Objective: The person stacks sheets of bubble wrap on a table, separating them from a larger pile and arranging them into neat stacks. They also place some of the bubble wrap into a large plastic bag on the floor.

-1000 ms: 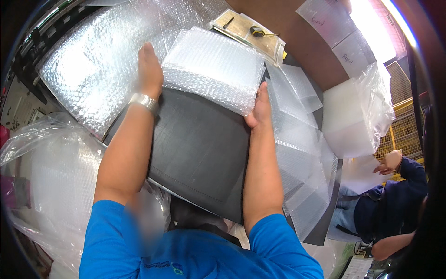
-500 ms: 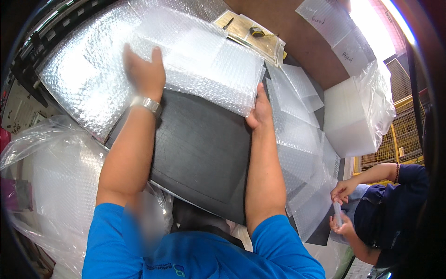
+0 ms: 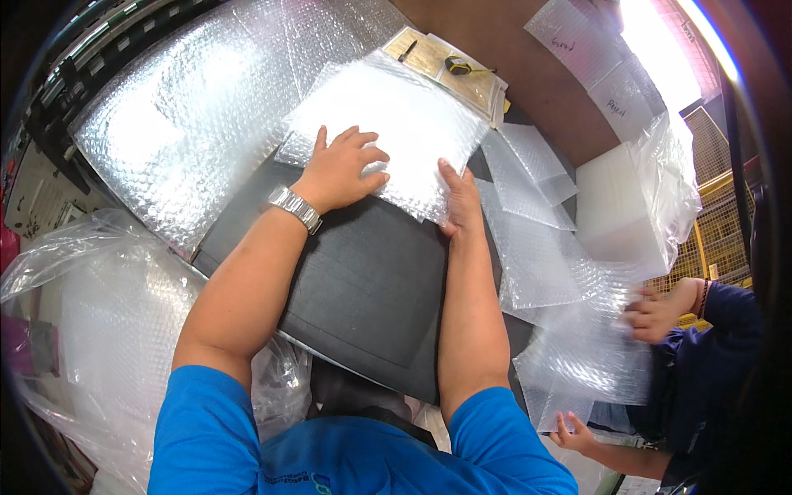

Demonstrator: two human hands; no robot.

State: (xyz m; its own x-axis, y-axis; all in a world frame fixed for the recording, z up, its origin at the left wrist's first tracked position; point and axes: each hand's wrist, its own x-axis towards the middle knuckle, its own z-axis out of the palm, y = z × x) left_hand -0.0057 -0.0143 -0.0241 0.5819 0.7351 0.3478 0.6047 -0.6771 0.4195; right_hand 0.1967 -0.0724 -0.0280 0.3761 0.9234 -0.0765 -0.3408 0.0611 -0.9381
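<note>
A stack of clear bubble wrap sheets (image 3: 388, 124) lies slanted over the far part of a black work surface (image 3: 355, 280). My left hand (image 3: 341, 167), with a metal watch at the wrist, rests flat on the stack's near left part, fingers spread. At the near right corner, my right hand (image 3: 462, 196) pinches the stack's edge, thumb up; its other fingers are partly hidden. To the left, a large shiny bubble wrap sheet (image 3: 173, 124) spreads out.
A clipboard with papers (image 3: 429, 62) and a yellow-black tape measure (image 3: 456, 65) lie at the back. Loose bubble wrap pieces (image 3: 528, 247) overlap on the right, before a tall white stack (image 3: 619, 206) in plastic. A co-worker's hand (image 3: 656, 313) handles a sheet there.
My left hand has come down and right onto the bubble wrap, fingers now spread. The sheets have shifted right and turned. The co-worker's hands have moved apart, over a bubble wrap sheet.
</note>
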